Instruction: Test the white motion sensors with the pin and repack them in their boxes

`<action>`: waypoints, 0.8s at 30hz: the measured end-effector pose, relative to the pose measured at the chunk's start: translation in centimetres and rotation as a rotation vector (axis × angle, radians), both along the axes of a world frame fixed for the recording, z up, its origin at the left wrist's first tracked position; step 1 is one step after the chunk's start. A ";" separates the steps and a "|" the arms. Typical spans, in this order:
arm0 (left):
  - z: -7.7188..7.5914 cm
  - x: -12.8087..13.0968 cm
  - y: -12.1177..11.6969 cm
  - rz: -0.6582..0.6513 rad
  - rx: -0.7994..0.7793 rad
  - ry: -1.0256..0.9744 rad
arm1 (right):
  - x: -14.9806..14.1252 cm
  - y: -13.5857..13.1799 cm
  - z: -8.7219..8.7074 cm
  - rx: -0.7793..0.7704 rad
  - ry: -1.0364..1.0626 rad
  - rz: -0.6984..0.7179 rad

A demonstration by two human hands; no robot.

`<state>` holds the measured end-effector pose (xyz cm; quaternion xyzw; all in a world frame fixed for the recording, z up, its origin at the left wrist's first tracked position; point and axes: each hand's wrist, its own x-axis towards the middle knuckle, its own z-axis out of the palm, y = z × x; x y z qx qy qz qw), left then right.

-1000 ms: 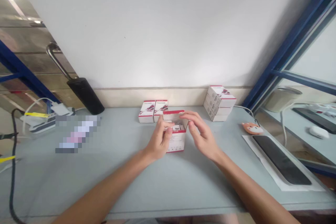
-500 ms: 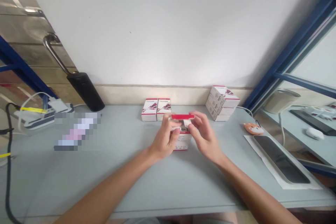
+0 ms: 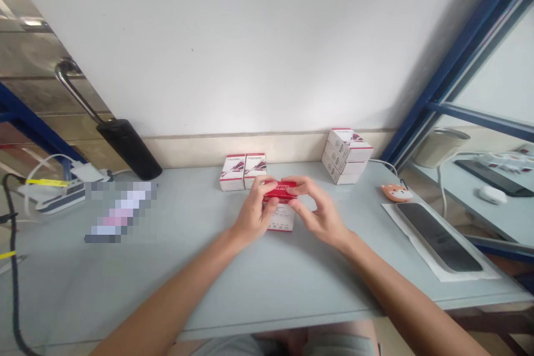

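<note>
Centrally, just below the middle of the frame, the left hand [image 3: 255, 210] and right hand [image 3: 320, 212] hold a small box [image 3: 280, 218] with a red top [image 3: 282, 191] above the grey surface [image 3: 250, 295]. The left fingers and thumb are clamped on the box's left end; the right fingers and thumb are clamped on the right end of its red top. Just beyond the hands, a pair of white boxes [image 3: 243, 171] sits side by side near the wall [image 3: 233, 55]. Right of centre stands a stack of boxes [image 3: 347, 157]. At the lower right, a dark phone [image 3: 440, 238] lies on a white sheet [image 3: 418, 245], with an orange case [image 3: 396, 192] just above. A black cylinder [image 3: 129, 148] leans left of centre, near a power strip [image 3: 62, 198].
</note>
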<state>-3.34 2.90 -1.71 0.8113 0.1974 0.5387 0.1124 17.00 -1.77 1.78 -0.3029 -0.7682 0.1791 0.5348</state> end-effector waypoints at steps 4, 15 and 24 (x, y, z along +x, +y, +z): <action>0.1 -0.3 0.4 0.020 0.014 0.012 | -0.2 0.3 -0.5 0.163 -0.117 -0.133; 0.6 0.2 0.8 0.233 -0.230 -0.212 | -1.5 0.2 -2.8 -0.165 -0.079 -0.070; 2.2 -2.7 3.6 0.399 -0.538 -0.331 | -3.4 0.5 -2.3 -0.252 -0.122 -0.224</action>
